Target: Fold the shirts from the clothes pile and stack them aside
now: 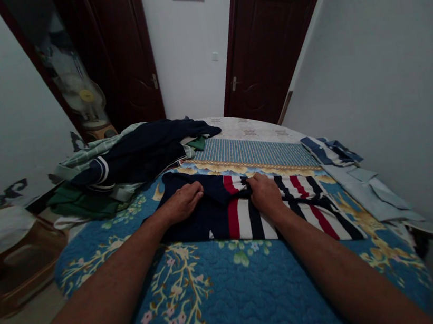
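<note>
A navy shirt (239,217) with red, white and dark stripes lies lengthwise across the blue floral cover, folded narrow and somewhat creased. My left hand (185,202) is closed on its plain navy part, fingertips pinching the cloth. Over the striped part, my right hand (263,193) grips a bunched fold of the fabric, its fingers curled. Between the two hands the upper layer is gathered into a ridge. The fingertips of my right hand are partly hidden by the hand itself.
A heap of clothes (139,151) lies at the back left. Folded garments (363,185) rest along the right edge. The floral cover (253,290) drapes the table. A stool (8,248) stands at left, a fan (86,97) behind. Two dark doors (264,39) are at the back.
</note>
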Action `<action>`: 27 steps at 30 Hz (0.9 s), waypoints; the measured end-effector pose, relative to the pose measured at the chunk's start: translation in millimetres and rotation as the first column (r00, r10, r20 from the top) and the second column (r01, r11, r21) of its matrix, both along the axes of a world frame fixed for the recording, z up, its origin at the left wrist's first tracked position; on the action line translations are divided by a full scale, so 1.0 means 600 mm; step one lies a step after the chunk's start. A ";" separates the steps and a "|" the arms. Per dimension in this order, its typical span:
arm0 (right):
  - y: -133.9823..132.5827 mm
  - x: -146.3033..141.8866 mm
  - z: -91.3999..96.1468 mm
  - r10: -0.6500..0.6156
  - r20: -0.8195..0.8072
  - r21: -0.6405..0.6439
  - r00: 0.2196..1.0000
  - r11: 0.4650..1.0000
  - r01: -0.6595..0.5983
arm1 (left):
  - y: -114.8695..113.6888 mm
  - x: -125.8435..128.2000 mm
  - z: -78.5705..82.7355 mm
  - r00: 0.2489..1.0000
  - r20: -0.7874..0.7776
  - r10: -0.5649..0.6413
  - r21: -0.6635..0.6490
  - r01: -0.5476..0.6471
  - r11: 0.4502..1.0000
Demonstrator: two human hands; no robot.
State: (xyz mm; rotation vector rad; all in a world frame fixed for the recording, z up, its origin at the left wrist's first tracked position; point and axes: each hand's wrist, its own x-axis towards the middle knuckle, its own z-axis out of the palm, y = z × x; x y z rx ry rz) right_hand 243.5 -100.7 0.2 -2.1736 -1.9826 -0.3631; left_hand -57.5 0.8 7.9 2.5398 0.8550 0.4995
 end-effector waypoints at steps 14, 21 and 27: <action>-0.045 0.036 -0.002 0.278 0.001 0.027 0.961 0.960 -0.278 | -0.022 0.014 0.012 0.990 -0.141 -0.022 0.299 0.064 0.952; -0.044 0.034 -0.001 0.231 -0.008 -0.036 0.973 0.972 -0.231 | 0.001 0.012 -0.006 0.964 0.045 0.263 0.198 -0.267 0.943; -0.046 0.033 0.001 0.219 -0.032 -0.060 0.975 0.973 -0.221 | -0.007 -0.004 0.013 0.986 -0.031 0.161 0.152 -0.155 0.976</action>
